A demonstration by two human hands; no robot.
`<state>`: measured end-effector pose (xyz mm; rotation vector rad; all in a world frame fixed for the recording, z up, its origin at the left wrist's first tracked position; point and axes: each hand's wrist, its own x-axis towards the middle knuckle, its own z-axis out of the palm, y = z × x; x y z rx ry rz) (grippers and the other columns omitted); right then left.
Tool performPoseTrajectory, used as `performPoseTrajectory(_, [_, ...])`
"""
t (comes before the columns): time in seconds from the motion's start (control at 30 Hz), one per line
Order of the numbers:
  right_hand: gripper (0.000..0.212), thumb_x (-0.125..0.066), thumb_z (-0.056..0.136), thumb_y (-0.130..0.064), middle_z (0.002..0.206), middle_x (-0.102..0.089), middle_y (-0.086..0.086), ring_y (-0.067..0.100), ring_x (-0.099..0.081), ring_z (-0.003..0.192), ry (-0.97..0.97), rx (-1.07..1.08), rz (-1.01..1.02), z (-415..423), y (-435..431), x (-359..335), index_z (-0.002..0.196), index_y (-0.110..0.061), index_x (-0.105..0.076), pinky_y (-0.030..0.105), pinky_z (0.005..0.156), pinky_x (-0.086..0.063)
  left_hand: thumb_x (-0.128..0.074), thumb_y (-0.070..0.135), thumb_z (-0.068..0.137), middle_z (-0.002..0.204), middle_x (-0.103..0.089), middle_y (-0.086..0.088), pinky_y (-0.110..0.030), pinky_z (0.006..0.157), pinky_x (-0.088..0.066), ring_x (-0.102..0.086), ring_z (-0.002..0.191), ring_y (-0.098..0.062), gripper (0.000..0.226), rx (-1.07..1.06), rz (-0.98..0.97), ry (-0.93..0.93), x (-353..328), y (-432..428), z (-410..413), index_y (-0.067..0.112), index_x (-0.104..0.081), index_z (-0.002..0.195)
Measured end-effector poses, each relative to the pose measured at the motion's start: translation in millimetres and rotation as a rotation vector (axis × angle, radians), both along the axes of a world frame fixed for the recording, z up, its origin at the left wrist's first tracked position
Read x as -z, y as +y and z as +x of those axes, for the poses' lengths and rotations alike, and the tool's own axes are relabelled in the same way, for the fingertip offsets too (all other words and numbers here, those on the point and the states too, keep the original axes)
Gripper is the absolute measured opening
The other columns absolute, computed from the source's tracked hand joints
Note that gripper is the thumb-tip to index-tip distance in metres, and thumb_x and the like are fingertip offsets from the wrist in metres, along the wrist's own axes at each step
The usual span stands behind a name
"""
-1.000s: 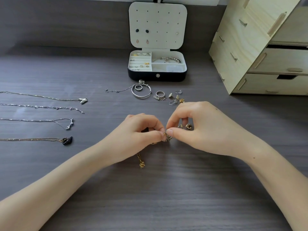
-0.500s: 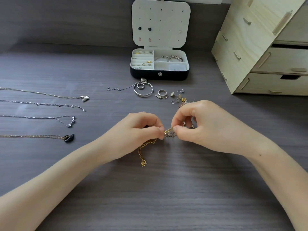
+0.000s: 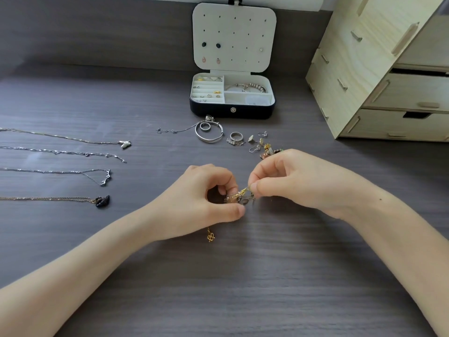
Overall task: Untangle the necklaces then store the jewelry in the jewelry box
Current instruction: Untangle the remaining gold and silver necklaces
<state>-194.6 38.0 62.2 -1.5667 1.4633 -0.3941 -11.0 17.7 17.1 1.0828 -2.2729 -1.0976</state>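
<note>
A tangled knot of gold and silver chain [image 3: 240, 197] hangs between my two hands just above the table's middle. My left hand [image 3: 204, 200] pinches its left side, and a gold clasp end [image 3: 211, 236] dangles below that hand. My right hand [image 3: 298, 181] pinches the knot's right side with thumb and forefinger. Several untangled necklaces lie stretched out at the left, the nearest with a black pendant [image 3: 102, 201]. The open jewelry box [image 3: 232, 111] stands at the back centre, with rings, earrings and a bracelet inside.
Loose jewelry lies in front of the box: a silver bangle [image 3: 209, 135], a ring [image 3: 236, 136], and a small heap of earrings and charms [image 3: 266, 148] just behind my right hand. A wooden drawer unit [image 3: 379, 76] stands at the back right.
Both hands have kept pinching the knot and worked it slightly apart. My left thumb has dropped lower. The view has shifted a little.
</note>
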Motion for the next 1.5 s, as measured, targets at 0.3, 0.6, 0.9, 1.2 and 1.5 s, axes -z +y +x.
performPoseTrajectory(0.3, [0.013, -0.059, 0.081, -0.017, 0.072, -0.061, 0.000, 0.013, -0.048, 0.072, 0.013, 0.028, 0.012, 1, 8, 2, 0.071, -0.015, -0.067, 0.031, 0.073, -0.037, -0.047, 0.034, 0.088, 0.074, -0.059, 0.013, -0.030, 0.074, -0.034, -0.051, 0.074, -0.010, 0.023, 0.018, -0.517, -0.068, 7, 3, -2, 0.023, -0.066, 0.081])
performPoseTrajectory(0.6, [0.014, -0.059, 0.084, -0.017, 0.059, -0.057, -0.009, -0.002, -0.045, 0.049, 0.146, 0.020, -0.138, 1, 12, 8, 0.071, -0.019, -0.064, 0.010, 0.050, -0.037, -0.049, 0.038, 0.085, 0.071, -0.062, 0.007, -0.031, 0.070, -0.042, -0.055, 0.072, -0.010, 0.029, -0.064, -0.312, 0.101, 5, 2, -1, 0.018, -0.070, 0.079])
performPoseTrajectory(0.9, [0.007, -0.061, 0.085, -0.019, 0.056, -0.054, -0.020, -0.001, -0.046, 0.053, 0.144, -0.019, -0.273, -2, 12, 17, 0.082, -0.024, -0.064, 0.011, 0.053, -0.036, -0.050, 0.038, 0.082, 0.073, -0.063, 0.007, -0.017, 0.061, -0.038, -0.053, 0.065, -0.007, 0.020, -0.106, -0.032, 0.109, -2, 4, -4, 0.028, -0.066, 0.075])
performPoseTrajectory(1.2, [0.013, -0.062, 0.086, -0.021, 0.057, -0.055, -0.011, 0.006, -0.045, 0.054, 0.165, -0.055, -0.393, 3, 15, 19, 0.080, -0.031, -0.068, 0.014, 0.051, -0.034, -0.049, 0.046, 0.083, 0.073, -0.062, 0.005, -0.015, 0.062, -0.036, -0.051, 0.068, -0.004, 0.022, -0.059, -0.024, 0.111, 0, 2, -2, 0.034, -0.065, 0.076])
performPoseTrajectory(1.5, [0.014, -0.066, 0.076, -0.010, 0.057, -0.061, -0.006, 0.002, -0.048, 0.053, 0.039, 0.128, -0.391, -2, 13, 15, 0.066, -0.017, -0.072, 0.010, 0.053, -0.037, -0.051, 0.044, 0.071, 0.062, -0.053, -0.003, -0.026, 0.059, -0.036, -0.046, 0.060, -0.015, 0.030, -0.084, 0.110, 0.248, -1, 2, 1, 0.014, -0.056, 0.066])
